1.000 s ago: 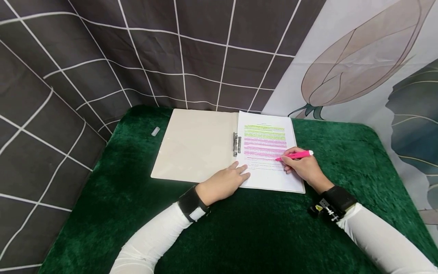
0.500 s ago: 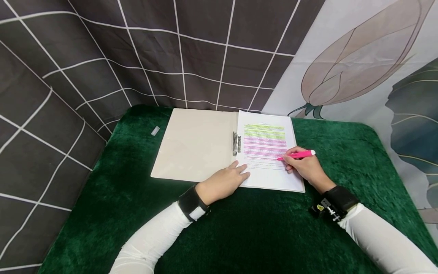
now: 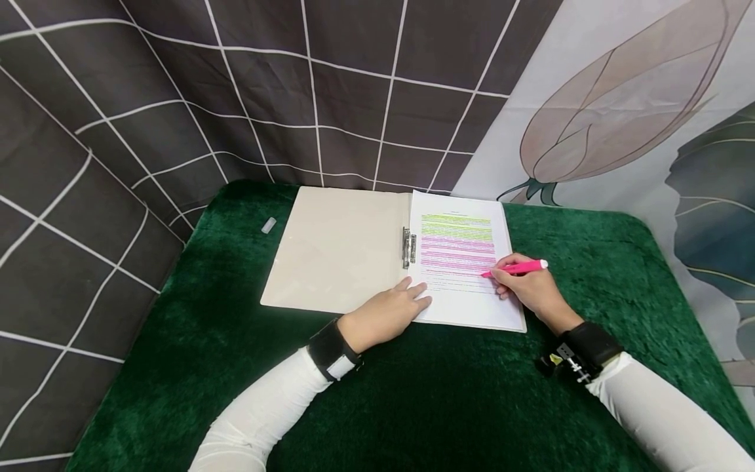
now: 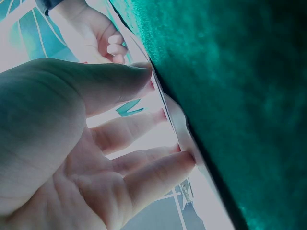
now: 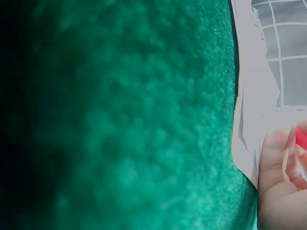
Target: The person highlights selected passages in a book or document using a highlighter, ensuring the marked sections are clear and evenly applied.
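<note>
A pink highlighter (image 3: 522,267) is pinched in my right hand (image 3: 533,292), its tip on a line of text toward the right side of the printed sheet (image 3: 466,311). Yellow-green bands cover the upper text and pink bands the middle; the lowest lines are unmarked. The sheet lies in an open cream folder (image 3: 336,249), beside a metal clip (image 3: 407,248) at the fold. My left hand (image 3: 386,318) rests with spread fingers on the sheet's lower left corner. In the left wrist view its fingertips (image 4: 184,163) touch the paper. The right wrist view catches only part of my right hand (image 5: 278,187).
A small translucent whitish piece (image 3: 268,225) lies left of the folder on the green plush tablecloth (image 3: 448,406). Behind the table hangs a dark curtain with white grid lines (image 3: 348,98), and a white floral cloth (image 3: 613,111) hangs at right.
My right hand and the highlighter have slid slightly right along the text line. The left hand and the folder stay in place.
</note>
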Action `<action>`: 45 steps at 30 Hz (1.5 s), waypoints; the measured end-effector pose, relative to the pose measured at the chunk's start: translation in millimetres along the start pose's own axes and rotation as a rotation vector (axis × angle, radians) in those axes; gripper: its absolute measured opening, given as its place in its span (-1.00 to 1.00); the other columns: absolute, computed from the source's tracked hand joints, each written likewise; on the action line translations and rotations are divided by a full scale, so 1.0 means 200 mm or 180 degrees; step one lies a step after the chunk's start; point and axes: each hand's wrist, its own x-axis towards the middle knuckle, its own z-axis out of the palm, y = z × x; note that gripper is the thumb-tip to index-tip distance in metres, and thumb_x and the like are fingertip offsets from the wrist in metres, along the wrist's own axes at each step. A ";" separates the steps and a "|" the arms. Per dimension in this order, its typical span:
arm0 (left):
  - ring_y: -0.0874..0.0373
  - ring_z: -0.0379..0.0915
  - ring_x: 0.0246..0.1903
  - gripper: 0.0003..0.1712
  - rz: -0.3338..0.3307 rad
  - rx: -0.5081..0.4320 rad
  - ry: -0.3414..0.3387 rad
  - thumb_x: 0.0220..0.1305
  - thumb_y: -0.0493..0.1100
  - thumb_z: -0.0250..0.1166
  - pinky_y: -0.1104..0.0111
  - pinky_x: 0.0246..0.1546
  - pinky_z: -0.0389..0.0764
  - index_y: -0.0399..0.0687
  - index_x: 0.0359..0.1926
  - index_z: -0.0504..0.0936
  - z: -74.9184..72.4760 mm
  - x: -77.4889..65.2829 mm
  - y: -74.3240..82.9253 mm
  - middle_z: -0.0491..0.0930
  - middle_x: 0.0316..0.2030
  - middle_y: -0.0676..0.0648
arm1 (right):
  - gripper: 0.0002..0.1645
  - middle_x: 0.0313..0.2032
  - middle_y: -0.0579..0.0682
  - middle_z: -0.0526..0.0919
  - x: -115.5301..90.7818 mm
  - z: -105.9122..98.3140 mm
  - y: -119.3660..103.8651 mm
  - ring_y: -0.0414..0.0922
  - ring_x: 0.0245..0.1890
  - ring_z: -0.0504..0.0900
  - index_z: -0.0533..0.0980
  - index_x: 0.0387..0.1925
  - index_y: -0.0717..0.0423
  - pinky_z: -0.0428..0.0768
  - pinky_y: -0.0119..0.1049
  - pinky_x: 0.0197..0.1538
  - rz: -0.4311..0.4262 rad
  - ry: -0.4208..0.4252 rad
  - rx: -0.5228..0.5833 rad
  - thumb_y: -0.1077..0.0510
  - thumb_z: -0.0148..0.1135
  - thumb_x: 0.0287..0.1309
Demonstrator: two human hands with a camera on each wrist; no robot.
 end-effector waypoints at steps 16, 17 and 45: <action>-0.23 0.25 0.31 -0.56 -0.0010 -0.0018 0.0001 0.44 -0.25 0.07 0.10 0.25 0.40 -0.14 0.31 0.44 0.00 0.00 0.00 0.35 0.35 -0.28 | -0.59 -0.50 0.01 0.70 -0.01 -0.02 0.01 -0.21 -0.61 0.63 0.51 -0.14 0.28 0.63 -0.45 -0.55 -0.0027 0.0031 -0.0050 -0.02 0.27 0.23; -0.23 0.25 0.31 -0.56 -0.0008 -0.0018 0.0004 0.44 -0.25 0.07 0.10 0.25 0.40 -0.14 0.31 0.44 0.00 0.00 0.00 0.35 0.35 -0.28 | -0.58 -0.50 0.00 0.70 -0.01 -0.02 0.01 -0.22 -0.61 0.63 0.51 -0.13 0.28 0.64 -0.45 -0.54 -0.0021 0.0035 -0.0047 -0.02 0.27 0.23; -0.22 0.22 0.33 -0.54 -0.0043 -0.0034 -0.0070 0.44 -0.25 0.07 0.10 0.28 0.37 -0.14 0.32 0.43 0.00 0.00 0.00 0.33 0.36 -0.27 | -0.56 -0.45 -0.03 0.69 -0.03 -0.06 0.04 -0.26 -0.57 0.63 0.49 -0.11 0.28 0.65 -0.46 -0.49 0.0002 0.0037 -0.0096 -0.03 0.24 0.26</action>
